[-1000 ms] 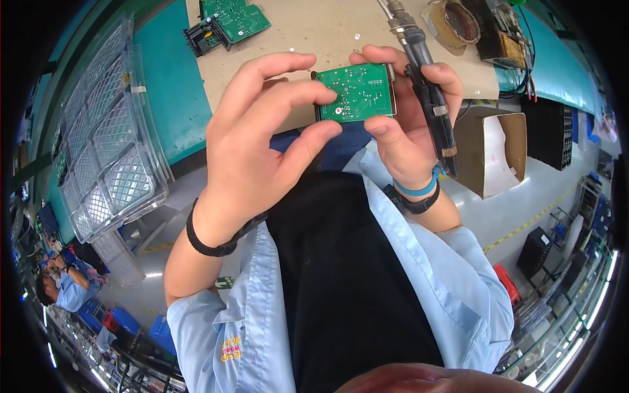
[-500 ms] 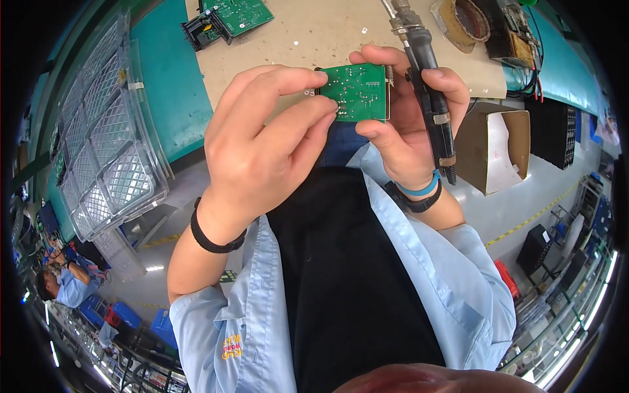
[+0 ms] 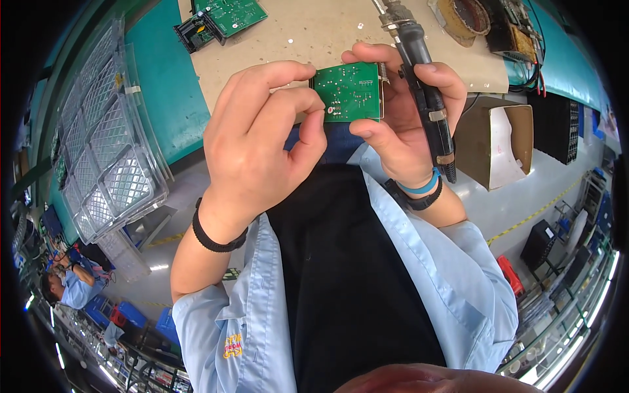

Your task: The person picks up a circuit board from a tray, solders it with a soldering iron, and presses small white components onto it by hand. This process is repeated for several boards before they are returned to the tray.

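Observation:
A green circuit board (image 3: 348, 93) is held up between my two hands, its face dotted with solder joints turned upward. My left hand (image 3: 262, 124) is closed at the board's left edge, with the index fingertip at the upper left corner and the other fingertips lower down. My right hand (image 3: 413, 118) grips the opposite side, thumb at the lower right corner and fingers behind. The same hand also holds a black soldering iron (image 3: 429, 98), its metal end pointing away from me. A metal coil shows at the board's right edge.
Beyond my hands lies brown paper (image 3: 275, 59) on a green bench, with another circuit board (image 3: 236, 14) on it. A round brown pot (image 3: 462, 23) stands at the far right. Clear plastic trays (image 3: 111, 144) lean at left; an open cardboard box (image 3: 491, 144) is at right.
The board has shifted slightly left in my right hand's grip. My left fingertips have drawn back from its face toward the left edge, and the left thumb has dropped lower.

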A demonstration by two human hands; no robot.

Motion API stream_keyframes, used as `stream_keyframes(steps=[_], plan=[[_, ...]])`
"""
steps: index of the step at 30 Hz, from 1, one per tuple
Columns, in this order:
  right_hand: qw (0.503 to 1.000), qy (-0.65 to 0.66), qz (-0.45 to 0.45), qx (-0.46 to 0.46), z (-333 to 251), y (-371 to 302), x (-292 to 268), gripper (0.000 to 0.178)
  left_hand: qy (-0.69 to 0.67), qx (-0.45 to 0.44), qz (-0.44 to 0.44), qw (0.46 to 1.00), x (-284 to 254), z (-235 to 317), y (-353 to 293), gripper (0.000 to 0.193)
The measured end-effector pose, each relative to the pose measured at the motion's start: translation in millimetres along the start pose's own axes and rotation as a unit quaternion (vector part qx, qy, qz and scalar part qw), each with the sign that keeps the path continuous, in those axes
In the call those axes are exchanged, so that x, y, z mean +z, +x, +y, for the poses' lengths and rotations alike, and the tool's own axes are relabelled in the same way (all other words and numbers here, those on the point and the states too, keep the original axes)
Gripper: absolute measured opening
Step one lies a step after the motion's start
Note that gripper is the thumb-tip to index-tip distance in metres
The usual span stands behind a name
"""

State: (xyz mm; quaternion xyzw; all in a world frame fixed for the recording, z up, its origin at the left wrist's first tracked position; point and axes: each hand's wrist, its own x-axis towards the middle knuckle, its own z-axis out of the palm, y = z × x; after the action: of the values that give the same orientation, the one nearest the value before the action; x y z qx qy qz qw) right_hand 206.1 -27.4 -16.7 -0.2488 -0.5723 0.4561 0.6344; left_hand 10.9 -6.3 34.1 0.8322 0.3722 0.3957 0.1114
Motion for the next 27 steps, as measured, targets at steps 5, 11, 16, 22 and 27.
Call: stream_keyframes(steps=[5,11,16,22,27], plan=[[1.000,-0.005,0.000,0.004,-1.8,-0.8,-0.3,0.078,-0.003,0.004,-0.003,1.000,1.4,-1.3,-1.4,0.020],[1.000,-0.010,-0.012,-0.008,-1.0,-0.5,-1.2,0.078,0.003,0.005,-0.005,1.000,3.4,-0.2,-3.5,0.021],[1.000,-0.008,-0.009,-0.005,-1.0,-0.7,0.9,0.078,0.010,0.018,0.009,1.000,5.2,0.6,-3.8,0.021],[1.000,-0.012,-0.021,-0.004,-1.2,0.8,-2.1,0.077,0.010,0.027,0.008,1.000,7.9,-0.7,0.6,0.020],[1.000,-0.020,-0.019,0.000,-1.2,-1.6,-9.1,0.077,0.004,-0.023,-0.006,1.000,6.5,-4.6,0.0,0.020]])
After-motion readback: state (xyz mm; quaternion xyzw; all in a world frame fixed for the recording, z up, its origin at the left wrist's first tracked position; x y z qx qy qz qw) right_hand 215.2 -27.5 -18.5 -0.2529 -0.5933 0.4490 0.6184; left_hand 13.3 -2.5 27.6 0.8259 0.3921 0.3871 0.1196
